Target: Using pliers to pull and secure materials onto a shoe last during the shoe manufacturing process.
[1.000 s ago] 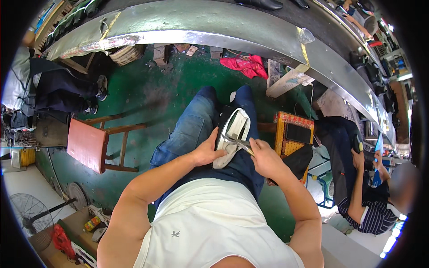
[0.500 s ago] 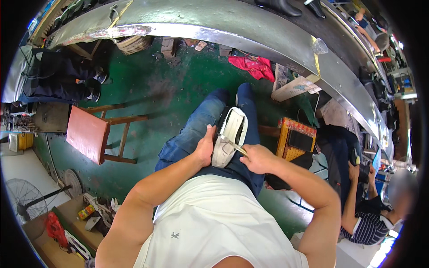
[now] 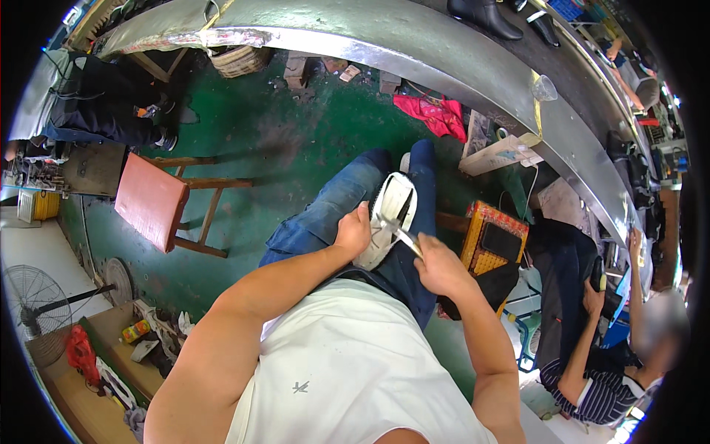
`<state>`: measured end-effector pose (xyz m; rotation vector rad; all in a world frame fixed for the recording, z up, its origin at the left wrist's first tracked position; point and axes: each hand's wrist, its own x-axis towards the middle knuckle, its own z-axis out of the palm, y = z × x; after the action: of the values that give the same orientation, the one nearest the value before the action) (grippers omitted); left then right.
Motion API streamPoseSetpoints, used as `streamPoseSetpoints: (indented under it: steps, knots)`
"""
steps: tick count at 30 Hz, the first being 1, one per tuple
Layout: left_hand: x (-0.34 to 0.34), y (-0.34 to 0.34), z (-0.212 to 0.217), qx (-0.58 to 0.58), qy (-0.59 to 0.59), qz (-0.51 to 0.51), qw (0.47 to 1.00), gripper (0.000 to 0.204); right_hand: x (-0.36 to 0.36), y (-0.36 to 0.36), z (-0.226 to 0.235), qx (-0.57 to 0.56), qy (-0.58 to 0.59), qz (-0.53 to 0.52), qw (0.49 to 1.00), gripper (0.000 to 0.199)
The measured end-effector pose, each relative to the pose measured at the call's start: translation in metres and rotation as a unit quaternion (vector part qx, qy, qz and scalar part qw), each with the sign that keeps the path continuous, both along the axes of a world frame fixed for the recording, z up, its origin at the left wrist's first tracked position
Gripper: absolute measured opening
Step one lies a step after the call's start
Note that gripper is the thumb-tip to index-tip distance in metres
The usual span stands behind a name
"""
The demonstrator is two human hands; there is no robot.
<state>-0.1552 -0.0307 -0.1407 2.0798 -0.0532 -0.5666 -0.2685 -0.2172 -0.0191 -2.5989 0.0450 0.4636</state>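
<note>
Over my lap lies a pale, whitish shoe [image 3: 398,194] with a dark strip along its middle. My left hand [image 3: 353,231] grips it along its left side, near the end towards me, fingers upward. In my right hand [image 3: 444,268] is a hammer-like metal tool [image 3: 403,235], fingers wrapped round its handle. The tool's silver head is over the shoe's near half; whether it touches cannot be seen. Its exact kind is unclear.
A metal-edged bench [image 3: 318,53] curves across the far side, with black boots [image 3: 488,18] on top. To the left stand a pink-topped stool [image 3: 151,200] and a fan [image 3: 33,307]. An orange-framed seat [image 3: 492,240] is at right, beside a seated co-worker [image 3: 592,385].
My right hand has shifted slightly right, and the tool's head now sits higher on the shoe. My left hand has moved a little up and right. The whole view has shifted slightly.
</note>
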Motion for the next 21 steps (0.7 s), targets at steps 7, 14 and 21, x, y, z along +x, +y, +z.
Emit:
streamPoseSetpoints:
  steps: [7,14,21]
  knots:
    - [-0.004,0.002,0.002,-0.035,-0.065,-0.037,0.997,0.050,0.025,-0.006,-0.035,-0.076,-0.048,-0.032,0.995,0.028]
    - [-0.003,0.009,0.021,-0.016,-0.169,-0.225,0.959,0.057,-0.009,-0.015,-0.060,-0.017,-0.107,-0.114,0.988,0.024]
    - [0.017,0.005,0.041,0.096,-0.070,-0.326,0.938,0.061,0.027,-0.052,-0.009,0.161,0.223,-0.117,0.954,0.026]
